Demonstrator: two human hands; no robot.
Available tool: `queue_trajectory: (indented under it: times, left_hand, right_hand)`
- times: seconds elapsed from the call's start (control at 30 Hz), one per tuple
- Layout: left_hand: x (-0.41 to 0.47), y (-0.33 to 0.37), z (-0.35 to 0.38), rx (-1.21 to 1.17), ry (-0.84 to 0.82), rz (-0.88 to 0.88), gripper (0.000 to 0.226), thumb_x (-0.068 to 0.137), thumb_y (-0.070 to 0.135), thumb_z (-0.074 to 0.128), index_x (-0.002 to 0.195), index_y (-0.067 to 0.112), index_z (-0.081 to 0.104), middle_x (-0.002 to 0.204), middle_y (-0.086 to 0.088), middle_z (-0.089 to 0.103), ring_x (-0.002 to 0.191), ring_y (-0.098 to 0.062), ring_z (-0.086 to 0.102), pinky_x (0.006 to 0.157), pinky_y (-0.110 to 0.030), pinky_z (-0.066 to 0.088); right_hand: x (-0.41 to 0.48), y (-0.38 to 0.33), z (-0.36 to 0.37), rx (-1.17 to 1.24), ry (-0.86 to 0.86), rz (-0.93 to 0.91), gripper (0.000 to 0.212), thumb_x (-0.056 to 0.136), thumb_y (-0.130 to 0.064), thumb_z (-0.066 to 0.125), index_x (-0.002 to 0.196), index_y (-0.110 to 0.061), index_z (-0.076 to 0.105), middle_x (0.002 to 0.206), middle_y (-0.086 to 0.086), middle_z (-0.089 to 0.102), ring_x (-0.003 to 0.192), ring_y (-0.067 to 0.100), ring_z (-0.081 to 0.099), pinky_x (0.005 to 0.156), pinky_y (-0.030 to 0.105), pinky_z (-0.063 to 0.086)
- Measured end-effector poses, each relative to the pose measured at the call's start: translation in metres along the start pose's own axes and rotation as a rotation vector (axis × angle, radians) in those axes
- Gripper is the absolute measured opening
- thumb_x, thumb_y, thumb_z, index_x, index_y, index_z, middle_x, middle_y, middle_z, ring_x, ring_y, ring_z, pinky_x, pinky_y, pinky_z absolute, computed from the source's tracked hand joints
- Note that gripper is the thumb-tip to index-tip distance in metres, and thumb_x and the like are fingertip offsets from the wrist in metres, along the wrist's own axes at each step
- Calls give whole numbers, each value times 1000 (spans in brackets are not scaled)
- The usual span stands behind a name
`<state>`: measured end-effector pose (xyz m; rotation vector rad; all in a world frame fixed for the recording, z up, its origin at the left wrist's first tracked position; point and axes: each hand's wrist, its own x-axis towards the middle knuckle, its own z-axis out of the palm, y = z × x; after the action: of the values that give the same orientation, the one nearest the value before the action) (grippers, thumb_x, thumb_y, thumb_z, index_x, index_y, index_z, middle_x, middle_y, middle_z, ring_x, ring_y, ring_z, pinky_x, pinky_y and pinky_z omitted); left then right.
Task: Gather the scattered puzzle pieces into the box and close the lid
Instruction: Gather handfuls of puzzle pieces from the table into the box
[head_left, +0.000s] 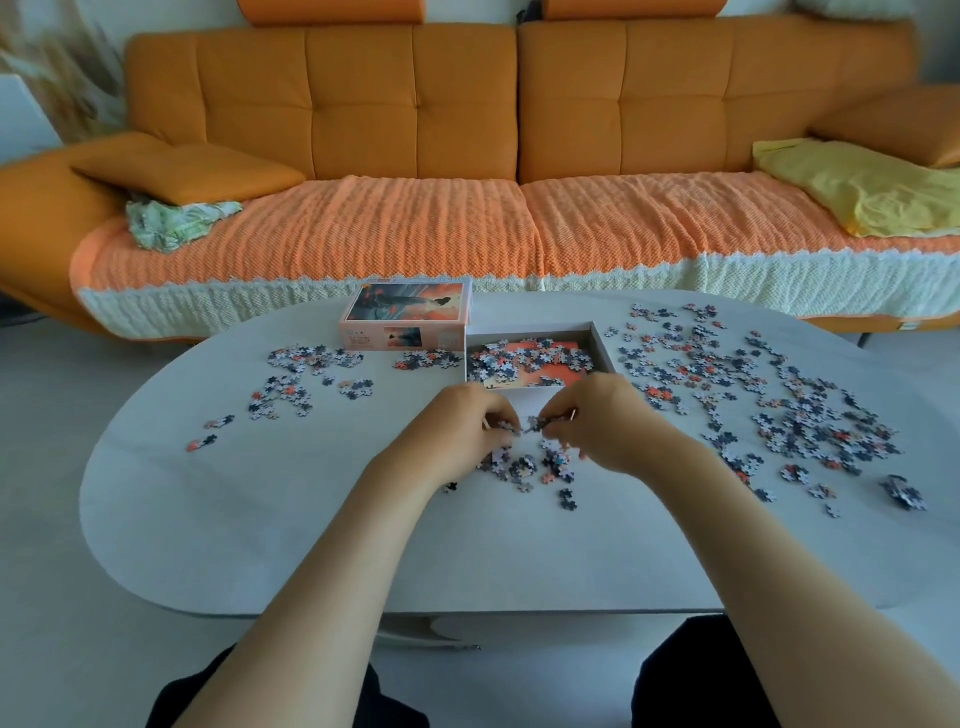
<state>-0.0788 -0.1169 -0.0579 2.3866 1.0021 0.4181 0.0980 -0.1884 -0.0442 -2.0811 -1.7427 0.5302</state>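
Head cam: box (598, 336) part-filled, lid (410, 306) off; most pieces (802, 423) loose on table (291, 525). Left hand (460, 428), right hand (602, 423): fingers clamped on pieces.

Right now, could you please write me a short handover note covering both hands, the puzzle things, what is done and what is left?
Left hand and right hand: each pinches pieces above the small pile in front of the box.
Box open, partly filled; lid lies beside it on its left.
Done: some pieces boxed.
Left: the big scatter on the right, the small scatter on the left, then close the lid.
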Motion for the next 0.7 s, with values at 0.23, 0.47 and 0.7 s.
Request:
queue_trajectory:
  times: [0.23,0.47,0.7]
  left_hand:
    - [34,-5,-13,-81,291,22,16,90,19,68,104,24,72,99,5,59,82,-6,56,74,-20,43]
    - [60,-15,9,301,278,28,34,101,32,46,133,31,58,112,1,56,109,-25,43,91,-36,33]
    - [58,-22,9,330,239,54,35,100,37,44,130,30,60,119,6,53,115,-21,38,98,-37,23]
  right_hand:
    - [26,7,-20,-9,353,-149,14,87,-14,69,99,-13,76,87,2,64,69,13,56,61,13,38]
    - [51,21,-4,-180,277,-183,19,96,-18,56,106,-17,73,99,6,65,90,26,61,80,38,52]
    - [49,21,-7,-104,293,-159,22,95,-18,55,88,-11,74,83,5,69,73,22,61,69,35,53]
